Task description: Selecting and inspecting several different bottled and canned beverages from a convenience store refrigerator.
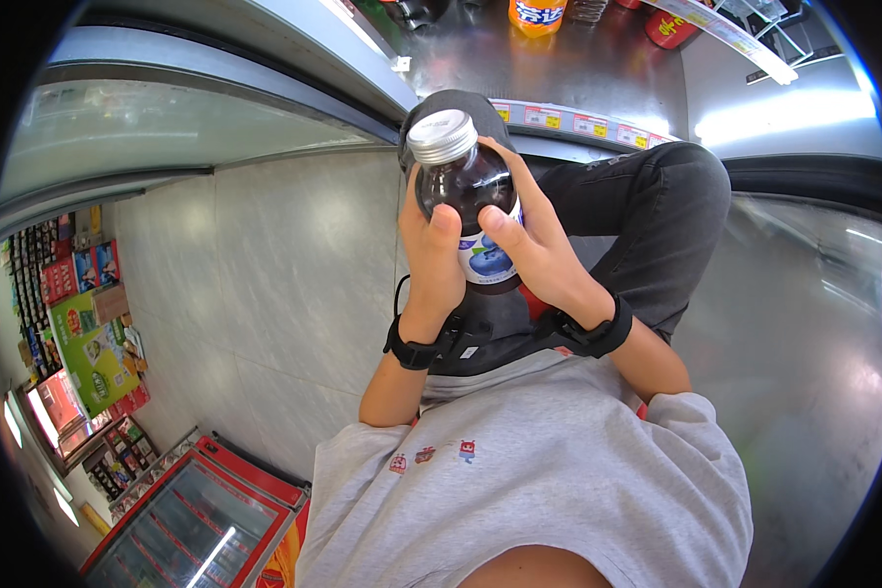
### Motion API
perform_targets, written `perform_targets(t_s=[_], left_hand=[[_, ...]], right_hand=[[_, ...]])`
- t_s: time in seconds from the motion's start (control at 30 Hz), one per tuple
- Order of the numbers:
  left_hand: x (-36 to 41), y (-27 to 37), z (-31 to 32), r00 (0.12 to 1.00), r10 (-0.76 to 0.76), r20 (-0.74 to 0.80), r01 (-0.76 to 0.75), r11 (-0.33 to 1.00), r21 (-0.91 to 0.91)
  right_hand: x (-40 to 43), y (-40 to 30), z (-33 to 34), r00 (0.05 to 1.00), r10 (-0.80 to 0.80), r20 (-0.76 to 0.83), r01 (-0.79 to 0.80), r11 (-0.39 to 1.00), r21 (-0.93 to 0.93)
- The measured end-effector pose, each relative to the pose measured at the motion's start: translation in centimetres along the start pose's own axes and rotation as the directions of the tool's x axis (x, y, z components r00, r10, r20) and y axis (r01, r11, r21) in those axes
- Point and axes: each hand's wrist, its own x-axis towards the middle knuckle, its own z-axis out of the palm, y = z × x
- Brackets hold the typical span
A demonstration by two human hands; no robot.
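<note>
Both my hands grip a dark juice bottle [464, 184] with a silver screw cap [442, 137] and a label picturing blueberries. My left hand [435, 257] wraps the bottle's left side, its thumb on the front. From the right, my right hand [547, 246] holds it, the thumb pressing just above the label. The bottle is tilted, cap towards the upper left, above my bent legs in dark jeans [632, 198]. Black straps circle both wrists. The undersides of the fingers are hidden behind the bottle.
Ahead lies a metal cooler shelf [595, 66] with price tags along its edge, an orange soda bottle [535, 16] and a red can [669, 29]. Glass doors [191, 117] flank me on both sides. A red-framed chest freezer [198, 522] stands at lower left, stocked shelves [40, 294] beyond the tiled floor [287, 242].
</note>
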Motion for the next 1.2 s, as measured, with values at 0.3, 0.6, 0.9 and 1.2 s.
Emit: perform_targets(t_s=[0.3,0.6,0.9,1.2], left_hand=[[0.1,-0.1,-0.3,0.998,0.030,0.052,-0.036,0.991,0.132],[0.3,0.4,0.0,0.999,0.009,0.053,-0.018,0.986,0.164],[-0.5,2.0,0.4,0.968,-0.192,0.163,0.199,0.980,-0.029],[-0.4,1.1,-1.0,0.976,-0.215,0.041,0.219,0.967,-0.129]], right_hand=[[-0.1,0.6,0.4,0.995,-0.048,-0.085,0.051,0.998,0.030],[0.0,0.9,0.0,0.984,0.011,-0.180,-0.022,0.998,-0.063],[0.9,-0.1,-0.2,0.952,-0.080,-0.297,0.024,0.982,-0.187],[-0.9,-2.5,-0.1,0.968,-0.202,-0.152,0.110,0.877,-0.468]])
